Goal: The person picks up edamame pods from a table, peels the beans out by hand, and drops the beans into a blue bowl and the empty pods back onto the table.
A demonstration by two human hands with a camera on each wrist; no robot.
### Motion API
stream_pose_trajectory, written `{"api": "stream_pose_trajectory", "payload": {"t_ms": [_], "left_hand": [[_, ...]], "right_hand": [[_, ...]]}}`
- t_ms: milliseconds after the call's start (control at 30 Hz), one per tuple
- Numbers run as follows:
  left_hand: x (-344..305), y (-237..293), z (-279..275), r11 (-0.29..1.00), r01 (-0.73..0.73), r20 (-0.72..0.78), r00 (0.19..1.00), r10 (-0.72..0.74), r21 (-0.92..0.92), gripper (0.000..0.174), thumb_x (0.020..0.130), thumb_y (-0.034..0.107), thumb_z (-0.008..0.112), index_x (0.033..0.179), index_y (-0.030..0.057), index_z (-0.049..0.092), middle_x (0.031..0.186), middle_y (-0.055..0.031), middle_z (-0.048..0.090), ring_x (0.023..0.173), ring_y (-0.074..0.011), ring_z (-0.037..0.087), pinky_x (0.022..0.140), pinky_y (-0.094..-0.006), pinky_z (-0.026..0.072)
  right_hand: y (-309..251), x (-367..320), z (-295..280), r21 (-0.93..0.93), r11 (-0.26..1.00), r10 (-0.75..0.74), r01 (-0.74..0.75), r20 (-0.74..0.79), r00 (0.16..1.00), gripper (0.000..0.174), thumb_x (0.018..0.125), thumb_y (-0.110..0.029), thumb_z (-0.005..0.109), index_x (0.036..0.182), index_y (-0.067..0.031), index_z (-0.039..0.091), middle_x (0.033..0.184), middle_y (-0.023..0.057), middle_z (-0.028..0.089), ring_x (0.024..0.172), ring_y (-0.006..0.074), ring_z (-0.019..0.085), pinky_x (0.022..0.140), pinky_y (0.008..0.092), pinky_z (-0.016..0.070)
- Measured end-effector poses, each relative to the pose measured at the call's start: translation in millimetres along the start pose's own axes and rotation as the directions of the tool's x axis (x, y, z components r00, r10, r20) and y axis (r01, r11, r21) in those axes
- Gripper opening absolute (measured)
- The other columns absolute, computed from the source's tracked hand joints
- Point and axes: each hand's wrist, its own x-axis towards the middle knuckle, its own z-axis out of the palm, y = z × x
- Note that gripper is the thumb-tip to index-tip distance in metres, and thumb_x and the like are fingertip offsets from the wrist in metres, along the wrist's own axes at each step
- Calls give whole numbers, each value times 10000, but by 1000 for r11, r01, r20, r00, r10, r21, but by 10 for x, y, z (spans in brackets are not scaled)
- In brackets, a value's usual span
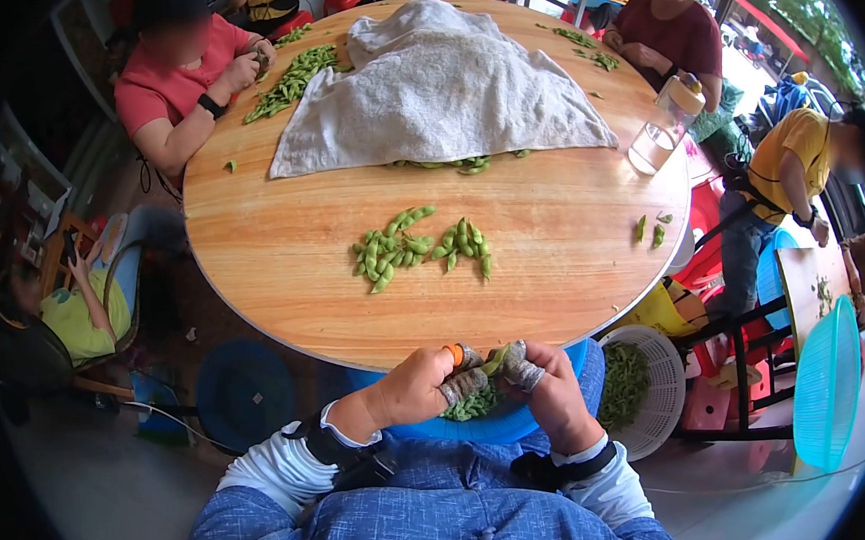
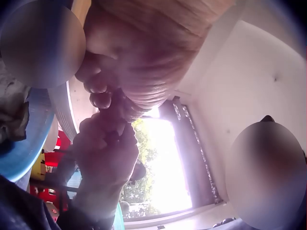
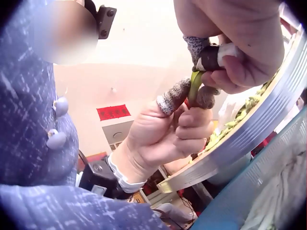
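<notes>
A green edamame pod (image 1: 496, 359) (image 3: 194, 86) is stretched between my two hands, just past the near edge of the round table. My left hand (image 1: 413, 390) pinches one end between thumb and finger, both wrapped in grey cloth covers, with an orange band by one of them. My right hand (image 1: 560, 402) (image 3: 252, 43) pinches the other end, also with covered thumb and fingertip. Below them, partly hidden by the hands, a blue basin (image 1: 434, 428) holds green shelled beans (image 1: 474, 405). In the left wrist view both hands are dark and the pod is hidden.
Edamame pods (image 1: 391, 249) lie in two small piles on the wooden table (image 1: 291, 250). Behind them, a grey cloth (image 1: 441, 99) covers more pods. A water bottle (image 1: 665, 128) stands right; a white basket (image 1: 670, 394) of green pods sits beside my lap. Other people sit around.
</notes>
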Motion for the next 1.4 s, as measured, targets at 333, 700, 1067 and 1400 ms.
{"api": "stream_pose_trajectory", "payload": {"t_ms": [333,700,1067,1400], "left_hand": [[-45,-98,20,914,-254,-82,953,293,316,147,779,58,530,903,-21,530,741,-119,557,690,-189,545,625,-265,415],[-52,-66,88,962,-233,41,973,229,143,153,816,134,519,882,-4,520,731,-64,533,624,-137,484,565,-245,391],[-139,-197,80,841,227,118,974,-194,-491,133,826,124,448,864,26,530,673,17,505,582,-35,429,524,-177,353],[-59,-297,312,959,104,10,994,-105,-264,282,745,-6,393,995,8,524,749,19,504,710,-88,477,628,-233,395]], "right_hand": [[11,-34,83,-518,785,-324,340,124,938,112,795,-74,564,820,35,565,761,27,594,684,80,520,599,230,427],[8,-25,-60,-19,997,77,-76,58,995,128,811,-106,547,834,11,593,750,-5,581,664,81,517,606,231,420],[-35,-40,19,-649,484,-468,586,374,801,180,658,-9,619,836,-13,593,645,119,526,587,262,536,523,314,413],[73,-158,-35,-718,509,-473,475,227,851,215,622,32,611,833,-6,591,695,126,544,598,276,535,528,322,423]]}}
